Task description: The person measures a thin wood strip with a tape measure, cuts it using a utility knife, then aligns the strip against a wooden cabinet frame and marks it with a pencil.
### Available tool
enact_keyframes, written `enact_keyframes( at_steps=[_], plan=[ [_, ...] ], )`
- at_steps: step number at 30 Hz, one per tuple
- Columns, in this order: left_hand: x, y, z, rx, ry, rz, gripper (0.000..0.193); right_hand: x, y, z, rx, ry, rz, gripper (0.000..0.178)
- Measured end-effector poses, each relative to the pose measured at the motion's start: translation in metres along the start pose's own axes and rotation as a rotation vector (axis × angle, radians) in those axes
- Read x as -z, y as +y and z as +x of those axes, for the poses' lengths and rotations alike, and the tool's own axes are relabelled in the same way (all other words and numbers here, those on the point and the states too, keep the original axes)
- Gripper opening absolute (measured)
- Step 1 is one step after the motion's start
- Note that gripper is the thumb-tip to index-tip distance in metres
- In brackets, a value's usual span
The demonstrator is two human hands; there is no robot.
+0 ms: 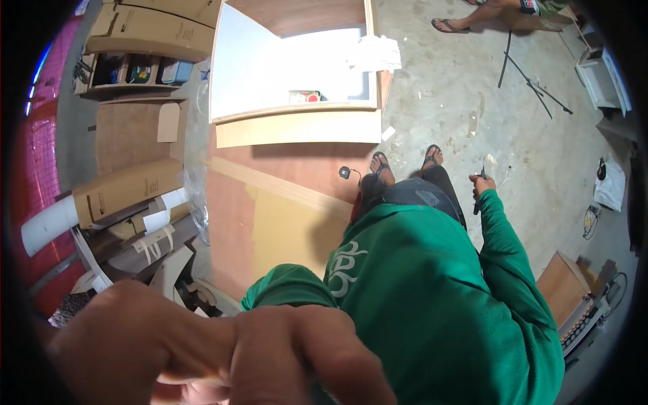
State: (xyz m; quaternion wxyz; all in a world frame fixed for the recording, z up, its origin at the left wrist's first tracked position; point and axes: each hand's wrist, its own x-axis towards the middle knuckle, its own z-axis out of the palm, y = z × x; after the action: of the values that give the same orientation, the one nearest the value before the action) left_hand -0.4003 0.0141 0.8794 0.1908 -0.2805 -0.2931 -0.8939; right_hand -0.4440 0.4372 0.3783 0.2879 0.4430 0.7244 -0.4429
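Head view: a person in a green long-sleeved top (439, 290) with white print stands before an open wooden cabinet (251, 64) lined in white. The person's right hand (482, 182), to the right of the cabinet and on the wearer's side of it, is closed around a slim dark tool (477, 204), whose ends show on either side of the grip; its exact kind is too small to tell. The left hand (270, 347), well to the wearer's side of the cabinet, looms blurred and close to the lens with fingers bent; whether it grips anything cannot be told.

A white bundle (378, 54) hangs over the cabinet's right edge, and a small red-and-white item (308, 96) lies inside, by the near wall. Just to the wearer's side of the cabinet, a reddish-brown board (297, 159) carries a tan sheet (287, 233) and a small black object (345, 173) with a cord. The person's sandalled feet (381, 169) stand to the cabinet's near right.

Cardboard boxes (155, 30) sit left of the cabinet; a long carton (131, 192) lies to its near left. Well to its right, thin black strips (520, 67) cross on the concrete floor (439, 88), and beyond them shows another person's sandalled foot (450, 25). Farther right of the cabinet lies a white plastic bag (609, 183).
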Motion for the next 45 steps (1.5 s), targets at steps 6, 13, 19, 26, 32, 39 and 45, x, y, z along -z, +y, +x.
enact_keyframes(
  at_steps=[6,13,19,26,32,39,45],
  plan=[
    [0.009,-0.001,0.013,-0.016,0.000,0.003,0.081,0.017,0.006,0.007,0.019,0.019,-0.025,0.019],
    [0.014,-0.003,0.016,-0.025,0.007,0.012,0.092,0.016,-0.019,0.013,0.029,0.011,0.003,0.020],
    [0.020,-0.010,0.016,-0.028,0.019,0.026,0.101,-0.001,-0.041,0.007,0.081,-0.026,-0.014,0.026],
    [0.041,-0.004,0.014,-0.056,0.093,0.045,0.113,-0.022,-0.050,0.003,0.096,-0.040,-0.095,0.025],
    [0.092,0.004,-0.027,-0.002,0.518,0.292,0.122,-0.034,-0.063,0.022,0.199,-0.079,-0.172,0.022],
    [0.142,0.002,-0.100,0.418,0.880,0.601,0.042,-0.039,-0.071,0.024,0.015,-0.193,-0.017,0.018],
    [0.164,-0.001,-0.125,0.342,1.047,0.651,0.021,-0.053,-0.104,0.000,0.105,-0.225,-0.302,0.019]
  ],
)
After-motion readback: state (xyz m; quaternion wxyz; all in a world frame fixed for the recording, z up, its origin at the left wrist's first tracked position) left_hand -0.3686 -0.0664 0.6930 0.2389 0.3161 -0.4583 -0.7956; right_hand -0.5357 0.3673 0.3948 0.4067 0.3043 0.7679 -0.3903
